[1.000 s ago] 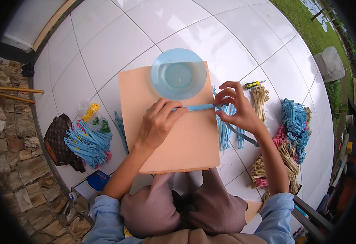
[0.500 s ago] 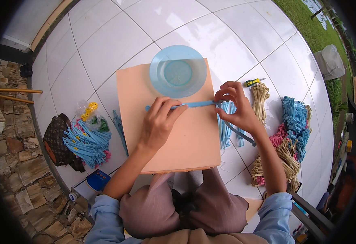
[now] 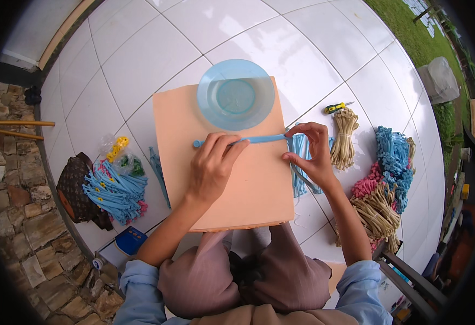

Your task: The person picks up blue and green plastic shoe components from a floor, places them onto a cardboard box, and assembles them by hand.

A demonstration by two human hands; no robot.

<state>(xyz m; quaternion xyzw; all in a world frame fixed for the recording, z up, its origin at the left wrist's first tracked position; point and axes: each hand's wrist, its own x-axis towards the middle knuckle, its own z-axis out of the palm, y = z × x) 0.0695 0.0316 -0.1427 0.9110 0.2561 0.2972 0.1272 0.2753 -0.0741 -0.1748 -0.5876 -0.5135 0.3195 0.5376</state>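
On a peach-coloured board across my lap lies a light blue strip, stretched left to right, with a rounded left end. My left hand is closed over it, fingers and thumb pressing it near its left part. At the strip's right end, by the board's edge, is my right hand. Its index fingertip is by the strip and its thumb stands apart below, leaving a gap. A darker length of strip hangs beneath that hand, partly hidden. A clear blue bowl stands just beyond the strip.
Light blue strips lie under the board's right edge. Further right are a screwdriver, a tan bundle and piled blue bundles. Left are a blue bundle with yellow pieces, a brown bag and a blue box.
My right hand has shifted slightly, its thumb lower and nearer the board. The dark strip's tail below it has swung leftward. My left hand stays in place.
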